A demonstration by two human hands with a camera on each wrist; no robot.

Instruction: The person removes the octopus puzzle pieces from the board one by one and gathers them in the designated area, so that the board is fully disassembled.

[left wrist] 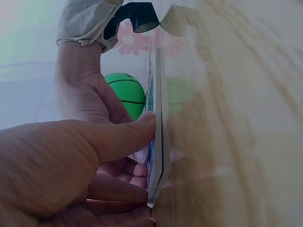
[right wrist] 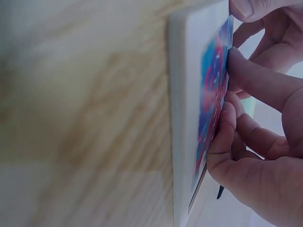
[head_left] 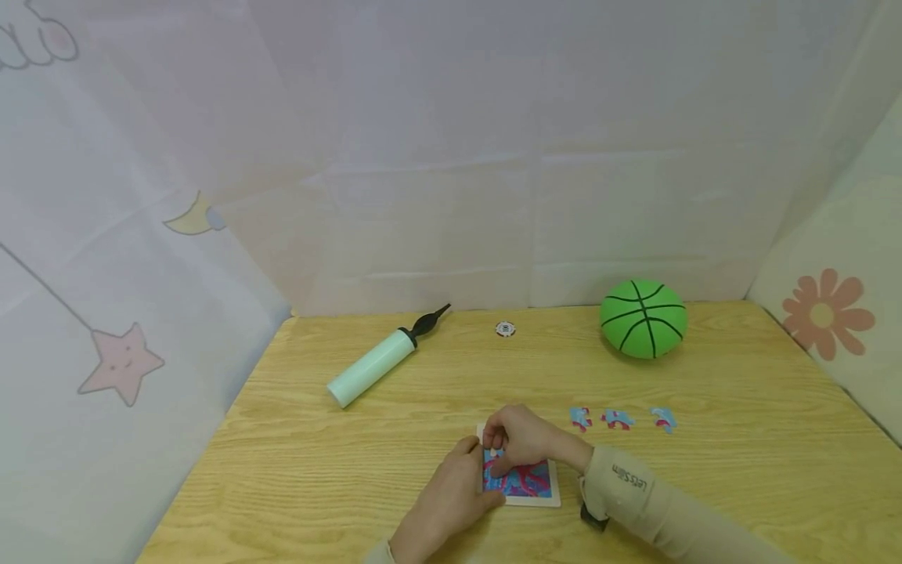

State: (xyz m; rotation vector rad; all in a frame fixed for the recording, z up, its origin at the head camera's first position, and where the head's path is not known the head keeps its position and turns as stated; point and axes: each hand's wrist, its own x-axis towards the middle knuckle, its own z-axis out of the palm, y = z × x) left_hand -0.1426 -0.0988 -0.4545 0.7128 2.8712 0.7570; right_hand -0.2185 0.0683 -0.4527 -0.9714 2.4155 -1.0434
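A small jigsaw puzzle (head_left: 532,479) in blue, pink and purple lies in a white-edged tray (head_left: 554,495) near the table's front. My left hand (head_left: 451,489) holds the tray at its left front corner, thumb (left wrist: 137,135) on the front edge and fingers along the left side. Over the puzzle's upper left bends my right hand (head_left: 524,437). Its thumb (right wrist: 255,78) and curled fingers (right wrist: 227,127) meet the picture surface around a puzzle piece (head_left: 495,452), partly hidden by the hand. Loose puzzle pieces (head_left: 617,419) lie in a row to the right.
A mint-green hand pump (head_left: 373,366) with a black nozzle lies at the back left. Near the back edge is a poker chip (head_left: 505,329). A green ball (head_left: 644,319) with black lines sits at the back right. Printed cloth surrounds the wooden table (head_left: 296,439).
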